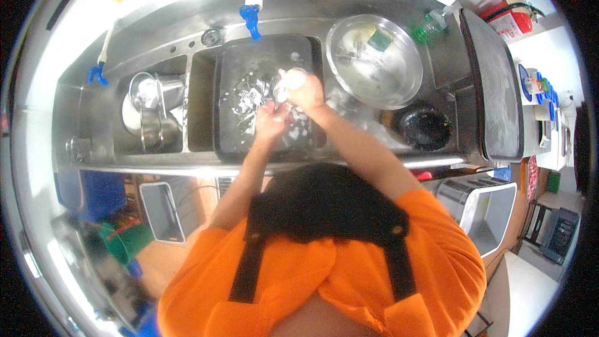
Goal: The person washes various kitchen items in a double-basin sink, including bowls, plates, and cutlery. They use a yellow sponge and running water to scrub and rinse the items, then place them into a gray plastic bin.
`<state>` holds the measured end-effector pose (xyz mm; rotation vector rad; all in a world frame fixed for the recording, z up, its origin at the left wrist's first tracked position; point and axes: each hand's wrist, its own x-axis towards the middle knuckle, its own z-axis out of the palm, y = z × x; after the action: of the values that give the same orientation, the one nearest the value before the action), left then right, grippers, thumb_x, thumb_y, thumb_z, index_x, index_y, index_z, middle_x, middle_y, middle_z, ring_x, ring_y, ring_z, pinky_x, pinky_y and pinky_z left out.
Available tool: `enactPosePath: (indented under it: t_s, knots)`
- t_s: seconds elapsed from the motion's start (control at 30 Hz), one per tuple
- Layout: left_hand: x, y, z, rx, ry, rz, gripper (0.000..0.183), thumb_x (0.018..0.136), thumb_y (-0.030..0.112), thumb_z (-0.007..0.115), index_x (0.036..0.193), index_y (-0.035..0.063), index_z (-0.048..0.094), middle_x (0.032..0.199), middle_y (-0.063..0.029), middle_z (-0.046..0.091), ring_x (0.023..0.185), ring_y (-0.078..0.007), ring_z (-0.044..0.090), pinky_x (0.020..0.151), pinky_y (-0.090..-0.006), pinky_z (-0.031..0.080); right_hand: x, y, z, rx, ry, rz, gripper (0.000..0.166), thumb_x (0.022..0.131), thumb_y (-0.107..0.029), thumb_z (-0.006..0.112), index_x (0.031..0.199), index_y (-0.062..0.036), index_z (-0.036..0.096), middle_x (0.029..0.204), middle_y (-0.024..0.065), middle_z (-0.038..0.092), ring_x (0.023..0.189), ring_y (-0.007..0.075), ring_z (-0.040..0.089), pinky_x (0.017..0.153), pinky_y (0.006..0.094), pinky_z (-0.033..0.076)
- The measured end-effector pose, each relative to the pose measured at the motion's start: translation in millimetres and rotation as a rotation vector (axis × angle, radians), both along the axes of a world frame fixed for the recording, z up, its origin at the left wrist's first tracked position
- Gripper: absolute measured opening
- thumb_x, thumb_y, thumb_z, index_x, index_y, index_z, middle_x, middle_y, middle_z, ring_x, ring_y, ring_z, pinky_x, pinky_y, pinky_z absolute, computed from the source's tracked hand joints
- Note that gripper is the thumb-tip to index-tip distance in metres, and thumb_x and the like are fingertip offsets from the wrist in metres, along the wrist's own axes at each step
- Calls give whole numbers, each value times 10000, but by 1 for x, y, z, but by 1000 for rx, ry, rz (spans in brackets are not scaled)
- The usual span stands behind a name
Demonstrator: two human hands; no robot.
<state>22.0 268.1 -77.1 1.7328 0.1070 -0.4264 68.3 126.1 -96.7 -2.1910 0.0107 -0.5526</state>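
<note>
My left hand and my right hand meet over a dark rectangular tray set across the sink. Between them is a metal fork, its tines pointing away from me. The fingers of my left hand close on its lower end, while my right hand is closed around its upper part. Something whitish, foam or a cloth, shows at my right fingers; which one I cannot tell. Left of my hands, several soapy forks lie in a heap on the tray, with suds spattered around them.
A round metal basin holds a green-and-yellow sponge. Near it are a dark bowl and a green-tinted plastic bottle. Metal pots fill the left sink. A blue-handled tap hangs above the tray.
</note>
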Motion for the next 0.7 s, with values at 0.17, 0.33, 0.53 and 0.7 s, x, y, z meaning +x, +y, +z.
enactPosePath:
  t_s: [0.17,0.33,0.53,0.7]
  knots:
    - [9,11,8,318,-131,-258,304,883,246,568,785,-31,647,648,-136,658,599,-263,639,596,-370,490,-2,-6,43,-447,-289,33,172,834,-274,595,916,-135,656,900,96,661,819,304,637,680,383,520]
    - [4,-11,-2,189,-137,-216,307,898,236,480,799,-11,633,644,-130,647,562,-219,615,558,-353,483,0,-10,11,-499,-27,129,196,848,-300,646,890,-109,666,899,98,656,832,281,634,675,397,518]
    - [-1,-16,-20,242,-183,-46,264,919,212,522,820,-29,560,647,-153,645,592,-291,632,575,-395,490,16,-22,19,681,126,-291,260,907,-262,646,750,-55,641,629,56,597,537,131,531,523,301,425]
    - [5,-11,30,275,-85,-144,204,915,167,536,935,-32,578,741,-180,665,692,-343,659,647,-419,508,6,-27,49,119,-195,-15,230,865,-233,674,695,-87,620,639,67,599,595,197,575,597,340,468]
